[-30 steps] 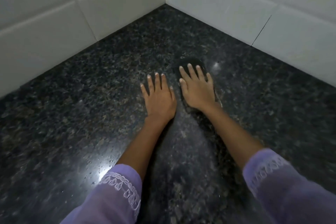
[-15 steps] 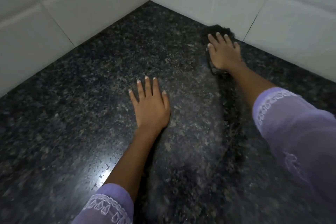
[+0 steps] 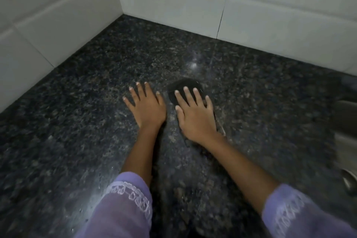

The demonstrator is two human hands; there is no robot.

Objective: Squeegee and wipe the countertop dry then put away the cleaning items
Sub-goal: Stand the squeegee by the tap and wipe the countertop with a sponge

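A dark speckled granite countertop [image 3: 77,121] fills the view, with small water droplets glinting near my left sleeve. My right hand [image 3: 195,116] lies flat, fingers straight, pressing a dark cloth [image 3: 183,87] onto the stone; only the cloth's far edge shows beyond my fingertips. Just to its left my left hand [image 3: 146,106] rests flat on the bare countertop, fingers spread, holding nothing. A duller streak runs along the stone from the cloth back between my forearms.
White tiled walls [image 3: 173,2] meet in a corner at the back of the countertop. At the right edge a blurred metal sink rim [image 3: 345,141] and a dark object show.
My right hand has pulled the cloth back from the right tiled wall to beside my left hand. My left hand has stayed flat in the same place.
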